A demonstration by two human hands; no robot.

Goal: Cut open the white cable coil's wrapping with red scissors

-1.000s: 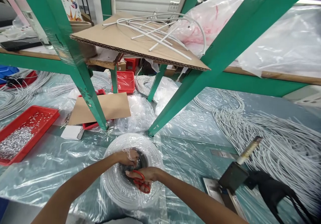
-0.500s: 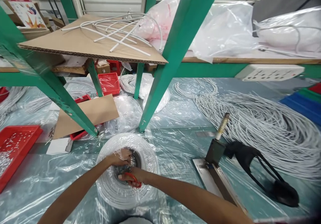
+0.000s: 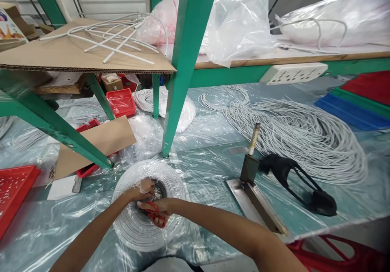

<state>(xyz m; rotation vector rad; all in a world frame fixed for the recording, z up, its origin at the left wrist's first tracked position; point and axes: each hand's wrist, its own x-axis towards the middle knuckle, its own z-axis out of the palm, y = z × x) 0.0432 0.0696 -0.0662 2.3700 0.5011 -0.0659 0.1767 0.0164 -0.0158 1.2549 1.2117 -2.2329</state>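
Observation:
A wide coil of white cable [image 3: 134, 233], wrapped in clear plastic film, lies flat on the table. At its centre hole, my left hand [image 3: 145, 188] has its fingers curled closed, with film bunched over and around them. Just below and to the right, my right hand [image 3: 163, 207] grips red-handled scissors [image 3: 152, 207], thumb through one loop and fingers in the other. The handle loops stand apart. The blades point into the coil's centre and are mostly hidden by the film and my hands.
To the right stand a bench cutter with an upright handle [image 3: 251, 158] and a black strapped item [image 3: 323, 203]. Behind them lies a big heap of cut white cables [image 3: 304, 142]. A red tray [image 3: 18, 194] is at left. Green shelf posts [image 3: 179, 72] rise beyond the coil.
My view has swung to the right. The scissors' handles have spread and show more clearly. Both hands stay at the coil's centre.

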